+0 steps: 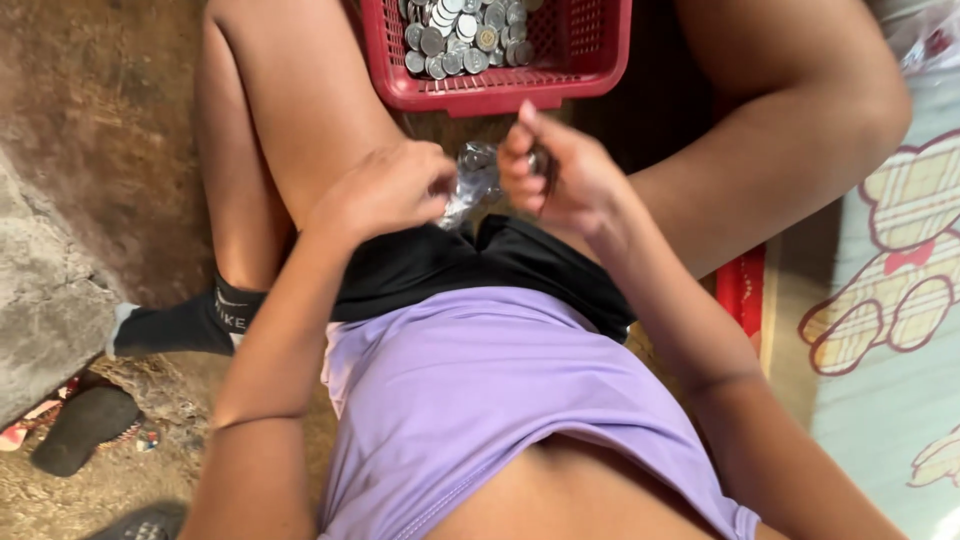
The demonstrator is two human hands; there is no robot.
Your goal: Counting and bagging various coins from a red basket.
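My left hand (385,190) pinches a small clear plastic bag (472,182) with coins in it, held just above my lap. My right hand (548,170) is curled beside the bag, its fingers closed on a few silver coins. Just beyond both hands stands a red plastic basket (580,60) holding a heap of several silver coins (462,35). I sit on the ground with my knees spread either side of the basket.
Dirt floor lies on the left, with a grey rock (45,290) and a dark sandal (85,428). A patterned mat with cartoon bears (900,300) covers the right. A red object (740,290) pokes out under my right thigh.
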